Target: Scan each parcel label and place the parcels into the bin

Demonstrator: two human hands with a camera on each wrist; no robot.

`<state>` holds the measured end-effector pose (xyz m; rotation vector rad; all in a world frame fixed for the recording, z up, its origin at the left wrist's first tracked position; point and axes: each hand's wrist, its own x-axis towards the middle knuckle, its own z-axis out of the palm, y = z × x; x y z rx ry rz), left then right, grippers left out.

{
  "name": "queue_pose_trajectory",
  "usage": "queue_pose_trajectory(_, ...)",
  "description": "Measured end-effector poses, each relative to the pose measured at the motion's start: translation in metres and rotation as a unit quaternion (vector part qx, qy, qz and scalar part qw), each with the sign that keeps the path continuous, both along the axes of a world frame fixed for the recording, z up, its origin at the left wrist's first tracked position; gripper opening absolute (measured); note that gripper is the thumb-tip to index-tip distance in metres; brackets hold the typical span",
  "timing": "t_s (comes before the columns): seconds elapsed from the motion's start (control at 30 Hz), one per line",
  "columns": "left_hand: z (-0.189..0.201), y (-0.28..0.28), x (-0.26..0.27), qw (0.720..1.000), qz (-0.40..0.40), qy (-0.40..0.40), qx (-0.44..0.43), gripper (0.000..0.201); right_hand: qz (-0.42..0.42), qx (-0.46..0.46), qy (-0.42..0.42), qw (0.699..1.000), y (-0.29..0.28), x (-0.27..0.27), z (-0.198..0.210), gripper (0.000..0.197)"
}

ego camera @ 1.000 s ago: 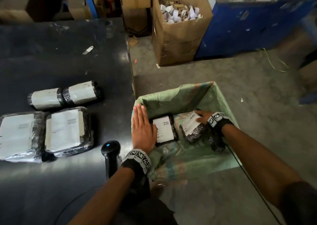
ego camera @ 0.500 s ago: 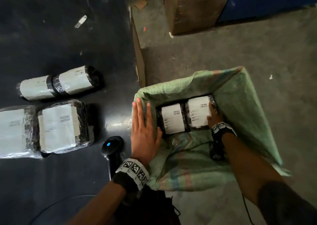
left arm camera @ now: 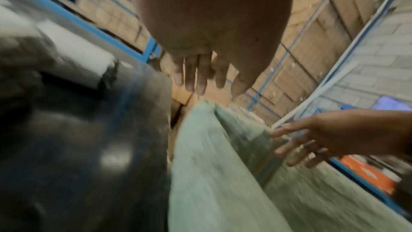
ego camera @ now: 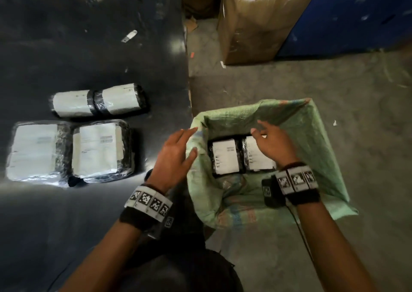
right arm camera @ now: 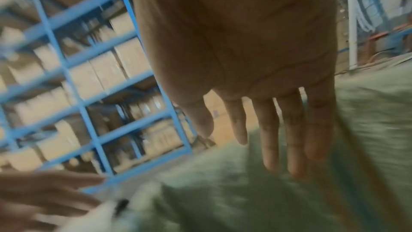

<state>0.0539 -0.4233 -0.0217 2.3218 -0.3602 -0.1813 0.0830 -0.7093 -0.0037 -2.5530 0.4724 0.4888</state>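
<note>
Two black-wrapped parcels with white labels, one (ego camera: 224, 155) and the other (ego camera: 259, 158), lie side by side label-up in the bin, which is lined with a green woven sack (ego camera: 312, 135). My right hand (ego camera: 267, 135) hovers above them with fingers spread and relaxed, holding nothing; the right wrist view shows the same open right hand (right arm camera: 267, 130). My left hand (ego camera: 178, 149) is at the sack's left rim, fingers straight, thumb against the fabric. On the black table (ego camera: 89, 46) lie a rolled parcel (ego camera: 98, 101) and two flat parcels, the left one (ego camera: 33, 149) beside the right one (ego camera: 100, 149).
The table's right edge (ego camera: 188, 80) meets the bin. A tall cardboard box (ego camera: 256, 28) of paper scraps and a blue cabinet (ego camera: 356, 13) stand on the concrete floor behind. A cable runs from my right wristband.
My right hand has let go of the second parcel, which now lies flat in the bin, and has risen above it. My left hand has lifted off the table edge towards the sack rim.
</note>
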Motion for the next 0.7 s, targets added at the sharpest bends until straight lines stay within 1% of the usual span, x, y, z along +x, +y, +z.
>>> queue_pose_trajectory(0.07, 0.017, 0.043, 0.002, 1.000, 0.014, -0.016, 0.009, 0.057, 0.015, 0.077, -0.080, 0.994, 0.048, -0.030, 0.034, 0.049)
queue_pose_trajectory(0.13, 0.028, 0.097, 0.001, 0.998, 0.051, -0.031, 0.025, 0.060, 0.041, 0.155, -0.127, 0.979, 0.105, -0.057, 0.053, 0.047)
queue_pose_trajectory(0.17, 0.031, 0.125, -0.001, 0.996, 0.076, -0.040, 0.037, 0.061, 0.054, 0.187, -0.129, 0.972, 0.133, -0.069, 0.053, 0.048)
queue_pose_trajectory(0.23, 0.031, 0.185, -0.007, 0.988, 0.125, -0.053, 0.067, 0.061, 0.074, 0.215, -0.107, 0.968, 0.185, -0.088, 0.038, 0.051)
queue_pose_trajectory(0.3, 0.024, 0.245, -0.015, 0.978, 0.173, -0.050, 0.103, 0.065, 0.098, 0.203, -0.062, 0.972, 0.230, -0.102, 0.012, 0.055)
queue_pose_trajectory(0.33, 0.018, 0.275, -0.020, 0.972, 0.196, -0.043, 0.119, 0.069, 0.107, 0.180, -0.032, 0.977, 0.249, -0.109, -0.001, 0.058)
queue_pose_trajectory(0.4, 0.003, 0.329, -0.028, 0.962, 0.227, -0.020, 0.154, 0.072, 0.107, 0.103, 0.015, 0.989, 0.275, -0.121, -0.028, 0.066)
queue_pose_trajectory(0.47, -0.013, 0.373, -0.032, 0.955, 0.231, -0.004, 0.187, 0.075, 0.099, 0.027, 0.042, 0.994, 0.292, -0.133, -0.045, 0.077)
queue_pose_trajectory(0.5, -0.019, 0.390, -0.033, 0.952, 0.234, 0.011, 0.197, 0.078, 0.090, 0.007, 0.046, 0.995, 0.299, -0.137, -0.050, 0.081)
queue_pose_trajectory(0.6, -0.033, 0.421, -0.030, 0.946, 0.244, 0.071, 0.201, 0.082, 0.022, 0.025, 0.041, 0.999, 0.313, -0.148, -0.064, 0.073)
queue_pose_trajectory(0.63, -0.036, 0.426, -0.028, 0.947, 0.240, 0.089, 0.194, 0.084, -0.001, 0.055, 0.031, 0.998, 0.316, -0.149, -0.068, 0.071)
queue_pose_trajectory(0.7, -0.041, 0.431, -0.023, 0.952, 0.231, 0.116, 0.165, 0.089, -0.061, 0.159, -0.003, 0.985, 0.322, -0.150, -0.078, 0.066)
